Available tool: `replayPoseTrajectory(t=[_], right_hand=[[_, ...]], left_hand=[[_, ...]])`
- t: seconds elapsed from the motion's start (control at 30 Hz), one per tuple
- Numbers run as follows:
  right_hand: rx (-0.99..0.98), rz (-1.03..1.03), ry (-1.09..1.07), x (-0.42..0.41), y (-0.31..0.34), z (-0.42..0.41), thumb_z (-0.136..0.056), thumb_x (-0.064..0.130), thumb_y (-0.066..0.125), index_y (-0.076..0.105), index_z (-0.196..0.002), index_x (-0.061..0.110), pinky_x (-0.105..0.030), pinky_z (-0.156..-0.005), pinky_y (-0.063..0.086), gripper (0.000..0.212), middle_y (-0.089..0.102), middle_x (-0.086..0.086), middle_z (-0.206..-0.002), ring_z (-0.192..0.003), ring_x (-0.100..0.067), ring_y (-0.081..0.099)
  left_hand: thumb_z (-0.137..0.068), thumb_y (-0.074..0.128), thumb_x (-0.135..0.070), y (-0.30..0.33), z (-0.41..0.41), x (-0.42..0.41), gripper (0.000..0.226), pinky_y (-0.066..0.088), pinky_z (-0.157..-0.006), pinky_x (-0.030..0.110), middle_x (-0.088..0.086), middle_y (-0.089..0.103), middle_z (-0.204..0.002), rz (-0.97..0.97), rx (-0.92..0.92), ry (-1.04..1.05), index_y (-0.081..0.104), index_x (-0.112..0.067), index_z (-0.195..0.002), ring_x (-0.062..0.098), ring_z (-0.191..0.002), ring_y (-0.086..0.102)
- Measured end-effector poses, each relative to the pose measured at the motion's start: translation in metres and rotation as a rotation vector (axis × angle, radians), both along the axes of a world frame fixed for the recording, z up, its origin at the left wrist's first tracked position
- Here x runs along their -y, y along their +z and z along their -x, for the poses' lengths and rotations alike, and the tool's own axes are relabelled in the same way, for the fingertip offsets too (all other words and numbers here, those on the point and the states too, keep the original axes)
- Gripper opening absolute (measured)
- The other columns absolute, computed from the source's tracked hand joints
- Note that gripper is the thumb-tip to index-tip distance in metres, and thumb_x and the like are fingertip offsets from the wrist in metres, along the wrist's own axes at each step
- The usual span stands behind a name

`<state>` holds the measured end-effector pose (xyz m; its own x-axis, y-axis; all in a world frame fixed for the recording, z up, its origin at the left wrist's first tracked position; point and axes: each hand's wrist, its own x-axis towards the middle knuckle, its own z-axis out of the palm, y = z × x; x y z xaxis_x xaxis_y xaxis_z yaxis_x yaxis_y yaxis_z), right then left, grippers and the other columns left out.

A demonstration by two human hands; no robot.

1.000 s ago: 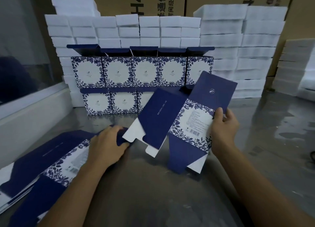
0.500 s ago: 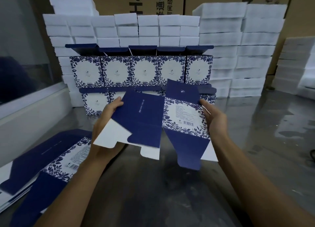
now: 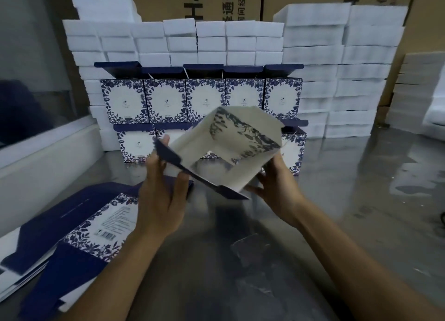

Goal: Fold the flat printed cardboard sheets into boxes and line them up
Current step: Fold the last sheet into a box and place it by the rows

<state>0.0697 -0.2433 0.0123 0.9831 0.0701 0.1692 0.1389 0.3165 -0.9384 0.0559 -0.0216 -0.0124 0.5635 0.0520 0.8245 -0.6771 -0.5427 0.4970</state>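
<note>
1. Gripping a half-opened cardboard sheet at frame centre, the left hand curls round its navy edge while the right hand cups its lower right corner with spread fingers.
2. The sheet forms a square tube, matte white inside, held above the table.
3. Folded boxes, floral blue-and-white, stand in two rows behind.
4. Flat sheets lie stacked at lower left on the glossy metal table.
5. White foam blocks fill the upper frame.

Bare steel table lies open at right; flat sheets crowd the left, finished boxes block behind.
</note>
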Motion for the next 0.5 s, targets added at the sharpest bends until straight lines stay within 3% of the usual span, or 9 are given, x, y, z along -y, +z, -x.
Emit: replayPoseTrajectory(t=[0.07,0.1,0.17,0.23,0.33,0.43,0.5], right_hand=[[0.011,0.121,0.030,-0.006,-0.006,0.003,-0.104,0.056,0.024,0.055,-0.136,0.033,-0.031,-0.088,0.054,0.050,0.066,0.012,-0.128,-0.110,-0.005,0.062],[0.017,0.169,0.054,-0.010,-0.008,0.005,-0.102,0.060,0.026,0.056,-0.135,0.036,-0.027,-0.086,0.054,0.051,0.067,0.015,-0.125,-0.111,-0.004,0.062],[0.020,0.219,0.096,-0.018,-0.011,0.010,-0.091,0.067,0.030,0.050,-0.143,0.034,-0.034,-0.103,0.049,0.064,0.064,0.013,-0.134,-0.128,-0.009,0.056],[0.083,0.268,0.145,-0.028,-0.010,0.014,-0.089,0.065,0.032,0.037,-0.153,0.030,-0.039,-0.118,0.035,0.074,0.048,0.007,-0.153,-0.141,-0.011,0.043],[0.154,0.329,0.168,-0.037,-0.010,0.018,-0.108,0.040,0.032,0.034,-0.154,0.030,-0.036,-0.117,0.036,0.047,0.039,0.006,-0.159,-0.140,-0.008,0.042],[0.138,0.354,0.213,-0.038,-0.021,0.018,-0.111,0.034,0.026,0.026,-0.158,0.020,-0.032,-0.117,0.033,0.050,0.035,0.004,-0.157,-0.142,-0.014,0.037],[0.115,0.305,0.201,-0.036,-0.024,0.018,-0.110,0.035,0.024,0.031,-0.156,0.016,-0.021,-0.108,0.041,0.050,0.040,-0.001,-0.154,-0.141,-0.016,0.039]], left_hand=[[-0.097,0.036,-0.062,-0.004,-0.001,0.005,0.070,0.049,-0.097,0.049,0.001,0.048,-0.142,-0.048,-0.041,-0.107,0.029,-0.012,-0.146,0.017,-0.125,0.052],[-0.098,0.038,-0.058,-0.005,-0.001,0.008,0.070,0.045,-0.101,0.050,0.002,0.045,-0.147,-0.084,-0.061,-0.156,0.025,-0.015,-0.151,0.018,-0.132,0.048],[-0.099,0.039,-0.052,-0.003,0.001,0.016,0.069,0.040,-0.107,0.052,-0.003,0.035,-0.156,-0.158,-0.105,-0.219,0.013,-0.024,-0.156,0.020,-0.139,0.040],[-0.100,0.037,-0.051,-0.003,0.003,0.023,0.067,0.037,-0.109,0.055,-0.007,0.029,-0.159,-0.204,-0.146,-0.274,0.005,-0.033,-0.157,0.026,-0.140,0.039],[-0.102,0.032,-0.047,-0.005,0.003,0.028,0.065,0.029,-0.116,0.052,-0.012,0.013,-0.163,-0.271,-0.151,-0.323,0.001,-0.031,-0.157,0.014,-0.149,0.019],[-0.103,0.027,-0.051,-0.009,0.002,0.033,0.064,0.023,-0.119,0.050,-0.012,0.002,-0.164,-0.300,-0.147,-0.312,0.000,-0.030,-0.157,0.010,-0.150,0.008],[-0.103,0.027,-0.050,-0.011,0.001,0.034,0.064,0.022,-0.119,0.051,-0.012,0.003,-0.164,-0.276,-0.136,-0.323,0.000,-0.030,-0.157,0.013,-0.151,0.009]])
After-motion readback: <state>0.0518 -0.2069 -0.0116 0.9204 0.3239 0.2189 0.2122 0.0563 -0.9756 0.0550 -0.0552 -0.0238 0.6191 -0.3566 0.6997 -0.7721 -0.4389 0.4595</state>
